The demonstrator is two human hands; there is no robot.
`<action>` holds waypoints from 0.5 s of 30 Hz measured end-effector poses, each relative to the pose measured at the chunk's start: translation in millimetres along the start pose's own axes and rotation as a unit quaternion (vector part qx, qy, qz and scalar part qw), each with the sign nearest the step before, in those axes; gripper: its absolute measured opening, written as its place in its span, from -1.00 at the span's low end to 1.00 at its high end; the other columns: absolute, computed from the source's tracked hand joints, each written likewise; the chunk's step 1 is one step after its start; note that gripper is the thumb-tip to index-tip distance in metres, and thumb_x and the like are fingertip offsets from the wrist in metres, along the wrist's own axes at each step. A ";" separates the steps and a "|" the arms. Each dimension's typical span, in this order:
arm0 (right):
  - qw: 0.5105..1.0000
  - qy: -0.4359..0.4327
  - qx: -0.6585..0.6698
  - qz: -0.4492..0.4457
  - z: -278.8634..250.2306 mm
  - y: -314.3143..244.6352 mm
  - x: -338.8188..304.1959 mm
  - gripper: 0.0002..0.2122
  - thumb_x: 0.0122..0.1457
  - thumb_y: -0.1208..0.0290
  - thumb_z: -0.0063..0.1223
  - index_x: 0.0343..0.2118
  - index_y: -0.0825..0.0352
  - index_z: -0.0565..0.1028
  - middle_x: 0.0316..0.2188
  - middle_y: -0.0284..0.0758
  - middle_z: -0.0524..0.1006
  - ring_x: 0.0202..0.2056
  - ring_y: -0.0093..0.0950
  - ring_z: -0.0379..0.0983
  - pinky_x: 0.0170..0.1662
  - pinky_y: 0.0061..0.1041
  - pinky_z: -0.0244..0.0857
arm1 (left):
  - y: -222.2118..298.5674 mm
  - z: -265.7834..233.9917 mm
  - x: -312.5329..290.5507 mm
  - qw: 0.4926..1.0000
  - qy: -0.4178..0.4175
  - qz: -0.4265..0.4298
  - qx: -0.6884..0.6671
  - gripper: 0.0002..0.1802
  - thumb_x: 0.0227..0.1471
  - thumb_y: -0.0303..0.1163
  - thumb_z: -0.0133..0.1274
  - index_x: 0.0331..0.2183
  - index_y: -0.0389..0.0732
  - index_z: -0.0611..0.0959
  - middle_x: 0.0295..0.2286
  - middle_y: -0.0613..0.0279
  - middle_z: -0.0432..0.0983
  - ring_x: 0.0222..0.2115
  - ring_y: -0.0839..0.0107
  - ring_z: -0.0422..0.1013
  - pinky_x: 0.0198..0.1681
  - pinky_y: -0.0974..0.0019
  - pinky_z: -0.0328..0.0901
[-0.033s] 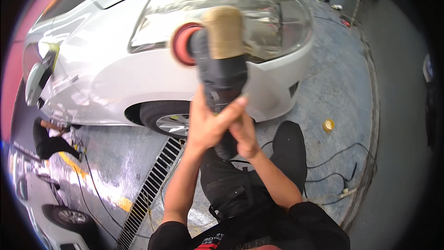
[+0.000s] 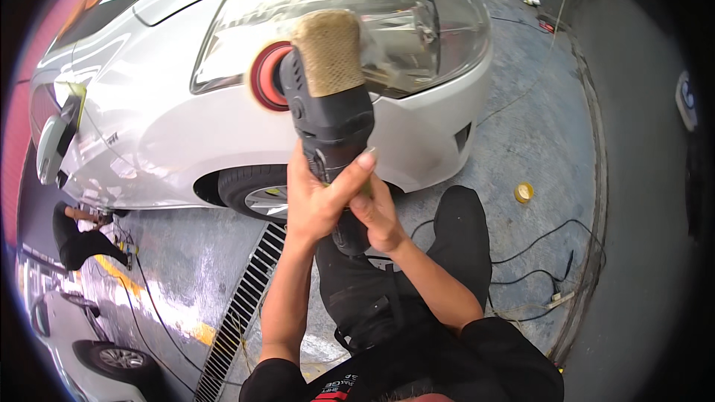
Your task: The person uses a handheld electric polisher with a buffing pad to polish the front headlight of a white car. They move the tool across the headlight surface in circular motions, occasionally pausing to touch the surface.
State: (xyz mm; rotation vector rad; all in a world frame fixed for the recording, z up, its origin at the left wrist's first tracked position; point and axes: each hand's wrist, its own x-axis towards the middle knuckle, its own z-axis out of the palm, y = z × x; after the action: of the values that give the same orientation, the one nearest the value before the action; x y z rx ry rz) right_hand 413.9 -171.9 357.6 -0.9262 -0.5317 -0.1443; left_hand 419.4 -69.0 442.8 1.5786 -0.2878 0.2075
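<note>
Both my hands are wrapped round the black handle of a polisher (image 2: 335,119). My left hand (image 2: 314,205) grips from the left side, its thumb laid across the top. From the right, my right hand (image 2: 383,223) closes on the same handle, a little lower. A tan mesh cover wraps the tool's head, and a round red pad (image 2: 269,78) faces left from it. Behind the tool is the clear headlight (image 2: 246,18) of a white car (image 2: 156,130). The pad overlaps the headlight's lower left edge; whether it touches I cannot tell.
A front wheel (image 2: 253,190) and a floor drain grate (image 2: 242,305) lie left of my legs. Black cables (image 2: 536,275) and a yellow roll (image 2: 523,193) are on the floor to the right. Another person (image 2: 78,234) crouches at far left, above a second car (image 2: 74,335).
The polisher and both hands sit slightly farther left in the picture, still gripped the same way. The whole view has shifted a little, and the tool looks less blurred.
</note>
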 end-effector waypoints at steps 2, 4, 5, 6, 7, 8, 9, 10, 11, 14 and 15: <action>1.000 -0.002 0.003 0.002 -18.8 9.2 -6.1 -0.46 0.33 -0.02 0.14 0.11 0.40 0.39 -0.07 -0.36 0.46 0.00 -0.51 0.36 0.13 -0.48 0.21 | 0.6 9.3 1.6 1.000 -0.025 0.005 -0.001 -0.46 0.05 -0.31 0.38 -0.01 -0.36 0.57 -0.25 0.16 0.64 -0.27 0.41 0.54 -0.10 0.26 0.45; 1.000 0.019 0.020 -0.010 -37.1 12.9 -20.7 -0.46 0.32 -0.02 0.15 0.10 0.39 0.40 -0.07 -0.35 0.46 0.00 -0.51 0.37 0.13 -0.48 0.21 | -9.9 29.0 2.4 0.998 -0.044 0.013 0.045 -0.39 0.02 -0.27 0.41 0.02 -0.38 0.56 -0.20 0.10 0.64 -0.23 0.34 0.55 -0.04 0.22 0.44; 0.998 0.047 0.022 -0.029 -42.9 18.9 -24.9 -0.47 0.34 -0.02 0.10 0.11 0.39 0.41 -0.06 -0.34 0.47 0.02 -0.49 0.38 0.13 -0.46 0.22 | -11.1 38.6 3.6 0.996 -0.046 0.021 0.070 -0.32 -0.02 -0.21 0.42 0.04 -0.38 0.55 -0.16 0.03 0.65 -0.18 0.24 0.57 0.02 0.16 0.43; 0.996 0.077 0.024 -0.044 -48.4 24.8 -31.6 -0.47 0.36 -0.02 0.06 0.12 0.40 0.41 -0.05 -0.32 0.48 0.03 -0.46 0.40 0.14 -0.45 0.22 | -16.8 46.7 4.9 0.990 -0.053 0.064 0.118 -0.28 -0.04 -0.16 0.42 0.06 -0.36 0.54 -0.16 0.02 0.66 -0.17 0.19 0.58 0.03 0.13 0.42; 0.992 0.109 0.023 -0.060 -56.5 31.7 -37.7 -0.48 0.39 -0.02 0.01 0.12 0.40 0.42 -0.03 -0.31 0.49 0.04 -0.43 0.41 0.14 -0.43 0.23 | -17.5 55.6 8.4 0.988 -0.072 0.052 0.128 -0.28 -0.03 -0.15 0.41 0.07 -0.34 0.54 -0.15 0.01 0.66 -0.15 0.19 0.58 0.03 0.13 0.42; 0.990 0.121 0.018 -0.068 -63.5 32.7 -37.9 -0.47 0.41 0.00 -0.03 0.15 0.42 0.41 0.00 -0.29 0.49 0.07 -0.42 0.41 0.17 -0.42 0.22 | -18.5 62.7 11.1 0.986 -0.092 0.035 0.135 -0.28 -0.02 -0.14 0.41 0.07 -0.33 0.53 -0.14 0.00 0.66 -0.14 0.19 0.58 0.02 0.13 0.42; 0.988 0.131 0.013 -0.076 -70.3 34.0 -37.0 -0.47 0.43 0.01 -0.06 0.18 0.43 0.39 0.04 -0.27 0.50 0.10 -0.40 0.41 0.19 -0.40 0.22 | -16.7 66.9 14.2 0.987 -0.090 0.035 0.132 -0.28 -0.01 -0.14 0.41 0.08 -0.33 0.53 -0.14 0.00 0.65 -0.14 0.19 0.58 0.02 0.13 0.42; 0.989 0.127 0.013 -0.077 -70.0 24.3 -29.7 -0.46 0.45 0.03 -0.09 0.21 0.44 0.38 0.07 -0.25 0.49 0.12 -0.38 0.41 0.21 -0.39 0.21 | -11.7 69.7 18.8 0.987 -0.089 0.035 0.131 -0.27 -0.01 -0.13 0.41 0.08 -0.33 0.52 -0.14 -0.01 0.65 -0.14 0.19 0.58 0.01 0.14 0.42; 0.989 0.125 0.014 -0.078 -67.0 15.4 -23.1 -0.46 0.46 0.04 -0.11 0.24 0.46 0.36 0.10 -0.23 0.49 0.15 -0.37 0.40 0.24 -0.38 0.20 | -6.1 70.5 22.5 0.987 -0.092 0.032 0.132 -0.27 -0.01 -0.13 0.41 0.08 -0.33 0.52 -0.14 -0.01 0.65 -0.15 0.19 0.57 0.01 0.14 0.42; 0.997 0.044 0.001 -0.069 -57.6 -10.2 -1.1 -0.44 0.46 0.07 -0.09 0.28 0.47 0.32 0.17 -0.21 0.46 0.19 -0.37 0.38 0.28 -0.38 0.17 | 14.4 63.3 32.5 0.994 -0.091 0.002 0.060 -0.26 0.01 -0.10 0.40 0.08 -0.34 0.51 -0.15 0.01 0.64 -0.17 0.23 0.55 0.01 0.17 0.41; 0.996 0.025 -0.011 -0.083 -47.0 -17.7 8.5 -0.45 0.45 0.09 -0.06 0.28 0.47 0.32 0.14 -0.22 0.47 0.17 -0.40 0.39 0.27 -0.39 0.19 | 27.1 58.0 31.8 0.994 -0.062 0.015 0.084 -0.25 0.02 -0.07 0.40 0.10 -0.33 0.51 -0.16 0.06 0.62 -0.19 0.30 0.53 0.01 0.20 0.40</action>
State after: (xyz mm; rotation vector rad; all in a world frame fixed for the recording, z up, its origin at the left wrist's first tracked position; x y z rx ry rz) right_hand 432.8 -218.8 352.0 -0.8976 -0.5626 -0.3234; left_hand 438.4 -128.9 476.6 1.7575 -0.3987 0.1597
